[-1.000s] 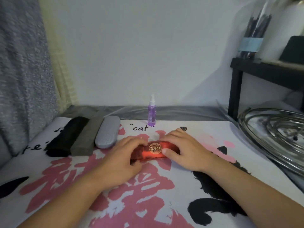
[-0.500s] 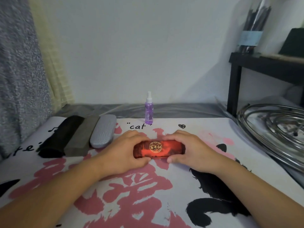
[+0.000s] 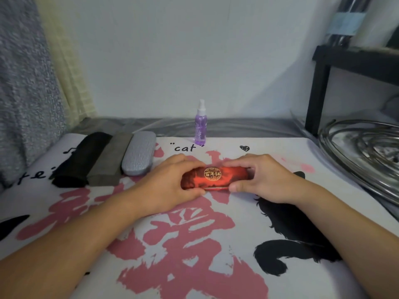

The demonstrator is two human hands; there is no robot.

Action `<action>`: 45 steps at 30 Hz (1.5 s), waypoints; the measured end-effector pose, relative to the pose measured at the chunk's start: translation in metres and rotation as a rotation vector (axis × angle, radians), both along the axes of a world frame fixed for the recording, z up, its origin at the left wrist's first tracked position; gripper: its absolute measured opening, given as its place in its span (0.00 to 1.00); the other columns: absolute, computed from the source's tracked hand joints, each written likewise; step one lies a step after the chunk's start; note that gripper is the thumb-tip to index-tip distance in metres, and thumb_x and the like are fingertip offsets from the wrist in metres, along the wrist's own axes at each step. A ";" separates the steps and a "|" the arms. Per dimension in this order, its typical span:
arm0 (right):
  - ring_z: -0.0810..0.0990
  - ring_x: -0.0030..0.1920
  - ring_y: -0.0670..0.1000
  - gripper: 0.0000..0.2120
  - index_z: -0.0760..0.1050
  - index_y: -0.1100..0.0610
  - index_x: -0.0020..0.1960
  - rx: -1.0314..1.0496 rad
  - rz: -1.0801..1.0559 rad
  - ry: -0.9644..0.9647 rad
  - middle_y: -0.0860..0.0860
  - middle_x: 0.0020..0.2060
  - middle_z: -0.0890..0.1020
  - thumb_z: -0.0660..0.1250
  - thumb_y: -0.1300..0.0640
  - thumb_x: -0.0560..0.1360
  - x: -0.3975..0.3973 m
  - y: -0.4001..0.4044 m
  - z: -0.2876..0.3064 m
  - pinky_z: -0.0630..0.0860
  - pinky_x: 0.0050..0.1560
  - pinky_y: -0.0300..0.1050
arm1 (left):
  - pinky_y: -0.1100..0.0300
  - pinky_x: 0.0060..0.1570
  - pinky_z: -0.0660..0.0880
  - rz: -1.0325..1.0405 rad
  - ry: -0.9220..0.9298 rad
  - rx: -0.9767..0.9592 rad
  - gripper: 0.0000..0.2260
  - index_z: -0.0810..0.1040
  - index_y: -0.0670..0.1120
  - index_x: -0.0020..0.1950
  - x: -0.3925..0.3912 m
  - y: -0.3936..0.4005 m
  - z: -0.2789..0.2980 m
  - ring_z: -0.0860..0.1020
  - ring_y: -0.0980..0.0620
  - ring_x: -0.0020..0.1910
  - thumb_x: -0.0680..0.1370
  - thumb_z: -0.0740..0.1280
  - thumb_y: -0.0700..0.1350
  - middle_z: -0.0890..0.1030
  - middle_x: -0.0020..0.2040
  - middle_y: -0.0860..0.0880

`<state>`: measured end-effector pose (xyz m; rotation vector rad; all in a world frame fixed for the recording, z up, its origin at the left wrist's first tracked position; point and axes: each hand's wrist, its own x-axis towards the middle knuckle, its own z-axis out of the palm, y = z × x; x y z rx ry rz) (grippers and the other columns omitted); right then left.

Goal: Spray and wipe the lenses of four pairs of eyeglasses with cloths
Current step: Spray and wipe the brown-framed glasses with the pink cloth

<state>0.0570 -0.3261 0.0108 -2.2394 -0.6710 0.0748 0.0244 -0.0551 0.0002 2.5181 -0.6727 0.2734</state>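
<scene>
A red glasses case (image 3: 213, 177) with a gold round emblem lies on the printed mat at the centre. My left hand (image 3: 170, 182) grips its left end and my right hand (image 3: 261, 180) grips its right end, thumbs along the front edge. A thin gap shows along the case's front seam. A purple spray bottle (image 3: 201, 125) stands upright behind the case. Three more cases lie side by side at the left: a black soft pouch (image 3: 79, 159), a grey case (image 3: 110, 161) and a silver textured case (image 3: 139, 155). No glasses or cloths show.
The white mat (image 3: 216, 244) with pink and black print covers the table. A coiled metal rack (image 3: 364, 156) sits at the right edge. A black shelf frame (image 3: 317, 91) stands at the back right. Grey fabric (image 3: 23, 93) hangs at the left.
My hands shifted apart along the red case, uncovering its emblem and top. A thin gap now shows at its front seam.
</scene>
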 end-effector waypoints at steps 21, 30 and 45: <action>0.75 0.40 0.50 0.08 0.71 0.52 0.46 0.217 -0.365 -0.432 0.47 0.37 0.76 0.62 0.51 0.83 -0.002 0.009 -0.004 0.70 0.43 0.46 | 0.63 0.69 0.62 0.115 0.077 -0.175 0.49 0.47 0.73 0.76 -0.012 -0.005 -0.003 0.63 0.64 0.68 0.70 0.80 0.55 0.64 0.69 0.59; 0.77 0.38 0.40 0.08 0.86 0.55 0.48 0.071 -0.231 -0.301 0.42 0.41 0.78 0.71 0.66 0.76 -0.024 -0.005 -0.011 0.68 0.43 0.27 | 0.61 0.68 0.65 0.157 0.057 -0.112 0.48 0.47 0.65 0.81 -0.023 -0.005 0.000 0.63 0.61 0.69 0.72 0.78 0.56 0.62 0.72 0.58; 0.76 0.42 0.41 0.06 0.82 0.52 0.49 0.218 -0.399 -0.309 0.47 0.42 0.78 0.70 0.62 0.79 -0.046 0.008 0.016 0.69 0.45 0.36 | 0.48 0.73 0.68 0.272 0.051 -0.003 0.44 0.47 0.67 0.80 -0.052 -0.017 0.011 0.60 0.50 0.78 0.74 0.73 0.62 0.50 0.79 0.60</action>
